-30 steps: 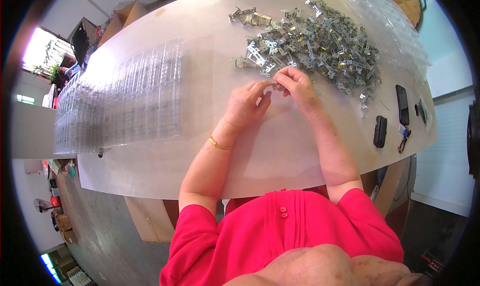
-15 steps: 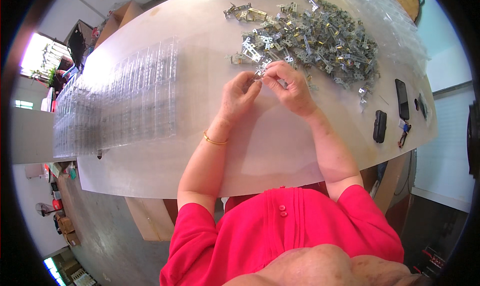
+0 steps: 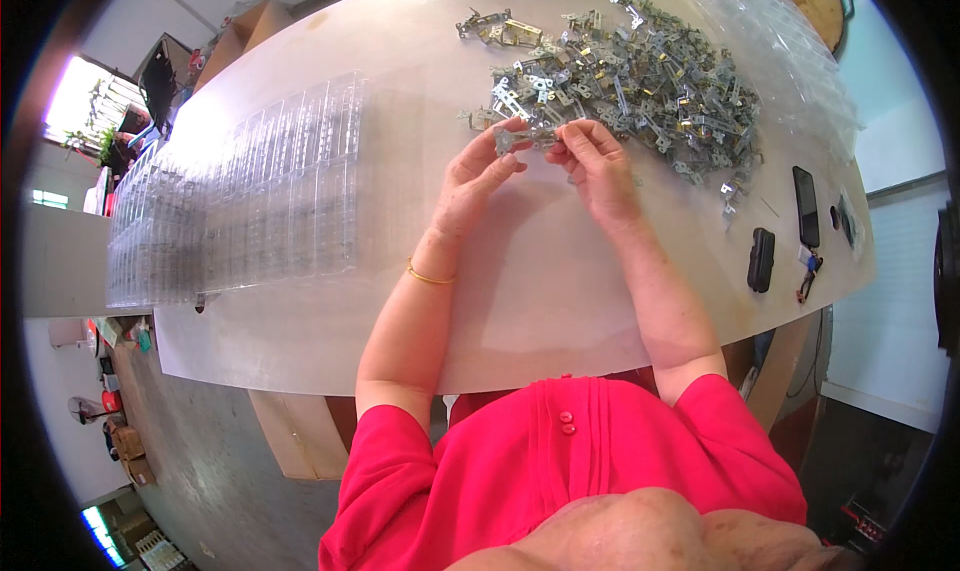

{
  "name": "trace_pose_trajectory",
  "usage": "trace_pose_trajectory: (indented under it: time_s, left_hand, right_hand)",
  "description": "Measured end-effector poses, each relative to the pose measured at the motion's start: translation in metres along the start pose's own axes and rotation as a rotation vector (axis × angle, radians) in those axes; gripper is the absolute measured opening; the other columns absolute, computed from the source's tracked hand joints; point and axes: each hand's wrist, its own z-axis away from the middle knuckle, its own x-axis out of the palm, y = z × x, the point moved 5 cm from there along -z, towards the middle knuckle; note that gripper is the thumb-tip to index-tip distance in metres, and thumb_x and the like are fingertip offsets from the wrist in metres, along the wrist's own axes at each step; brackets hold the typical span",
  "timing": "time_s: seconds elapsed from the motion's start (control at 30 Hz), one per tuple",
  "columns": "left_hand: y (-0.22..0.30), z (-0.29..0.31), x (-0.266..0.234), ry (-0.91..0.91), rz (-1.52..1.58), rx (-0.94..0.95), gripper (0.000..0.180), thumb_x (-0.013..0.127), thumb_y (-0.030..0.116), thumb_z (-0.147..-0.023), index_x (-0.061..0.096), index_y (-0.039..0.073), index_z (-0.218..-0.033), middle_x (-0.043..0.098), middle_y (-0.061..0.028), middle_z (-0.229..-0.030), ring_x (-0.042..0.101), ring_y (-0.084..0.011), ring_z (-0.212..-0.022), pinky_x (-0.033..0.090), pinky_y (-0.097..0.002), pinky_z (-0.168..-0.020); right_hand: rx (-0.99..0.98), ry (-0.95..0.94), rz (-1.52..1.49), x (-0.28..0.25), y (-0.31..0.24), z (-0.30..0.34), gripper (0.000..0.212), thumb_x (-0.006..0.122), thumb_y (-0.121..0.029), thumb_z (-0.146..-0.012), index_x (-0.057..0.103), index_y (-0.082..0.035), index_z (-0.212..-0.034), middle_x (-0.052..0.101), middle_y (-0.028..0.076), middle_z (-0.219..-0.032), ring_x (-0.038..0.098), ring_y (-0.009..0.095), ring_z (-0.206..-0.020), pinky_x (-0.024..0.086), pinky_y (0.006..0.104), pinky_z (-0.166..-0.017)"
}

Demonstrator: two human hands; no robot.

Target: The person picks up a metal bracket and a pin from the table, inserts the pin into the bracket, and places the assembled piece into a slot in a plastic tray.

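Note:
Between my two hands, just in front of the heap, is a small silvery metal bracket. My left hand pinches its left end between thumb and fingers. The fingers of my right hand are closed on its right end. A large pile of similar metal brackets, some with brass-coloured parts, lies beyond my hands and to the right. A few of them lie apart at the pile's far left.
Stacked clear plastic trays with compartments stand on the table's left. Toward the right edge lie a black case, a phone and keys. Clear plastic sheeting covers the far right corner.
My hands have moved slightly apart, and the bracket now shows lengthwise between them. Earlier my fingertips were close together around it.

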Motion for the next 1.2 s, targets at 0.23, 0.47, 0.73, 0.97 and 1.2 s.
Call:
trace_pose_trajectory:
  time_s: [0.23, 0.47, 0.73, 0.97, 1.2]
  left_hand:
    - [-0.004, -0.001, -0.009, 0.081, 0.022, 0.012, 0.037, 0.053, 0.023, -0.106, 0.057, 0.001, -0.135, 0.06, -0.0122, -0.136, 0.057, -0.0226, -0.125, 0.049, -0.0376, -0.1]
    - [-0.01, 0.003, -0.013, 0.134, -0.014, -0.102, 0.023, 0.051, 0.02, -0.105, 0.064, 0.001, -0.101, 0.068, -0.0097, -0.092, 0.066, -0.0167, -0.084, 0.054, -0.0317, -0.079]
    - [-0.009, 0.006, -0.01, 0.233, -0.237, -0.141, 0.021, 0.053, 0.018, -0.102, 0.061, 0.004, -0.089, 0.056, -0.0003, -0.07, 0.052, -0.0089, -0.061, 0.044, -0.0247, -0.057]
    - [-0.005, 0.006, -0.008, 0.265, -0.447, -0.081, 0.021, 0.052, 0.016, -0.101, 0.059, 0.005, -0.085, 0.054, 0.0029, -0.069, 0.047, -0.0054, -0.059, 0.039, -0.0228, -0.054]
    - [0.006, 0.007, -0.006, 0.302, -0.857, 0.25, 0.015, 0.059, 0.007, -0.094, 0.053, 0.002, -0.081, 0.047, -0.0037, -0.063, 0.043, -0.0088, -0.059, 0.039, -0.0286, -0.052]
  right_hand:
    - [0.031, 0.007, 0.151, 0.016, 0.006, 0.009, 0.01, 0.064, -0.017, -0.1, 0.066, -0.007, -0.102, 0.067, 0.004, -0.095, 0.064, 0.011, -0.083, 0.055, 0.0277, -0.075]
    - [-0.246, -0.039, 0.679, 0.027, -0.007, 0.019, 0.009, 0.068, -0.016, -0.097, 0.067, -0.008, -0.102, 0.063, -0.001, -0.072, 0.054, 0.006, -0.061, 0.045, 0.0241, -0.055]
    - [-0.346, -0.126, 0.793, 0.045, -0.011, 0.03, 0.01, 0.069, -0.015, -0.097, 0.067, -0.007, -0.103, 0.064, 0.001, -0.072, 0.052, 0.006, -0.061, 0.045, 0.0255, -0.056]
    - [-0.357, -0.103, 0.845, 0.046, -0.012, 0.03, 0.012, 0.069, -0.016, -0.096, 0.067, -0.007, -0.102, 0.067, 0.005, -0.074, 0.056, 0.01, -0.06, 0.047, 0.0278, -0.057]
    - [-0.355, -0.049, 0.888, 0.045, -0.013, 0.031, 0.016, 0.07, -0.015, -0.094, 0.064, -0.006, -0.106, 0.065, 0.008, -0.071, 0.057, 0.012, -0.059, 0.048, 0.0294, -0.057]
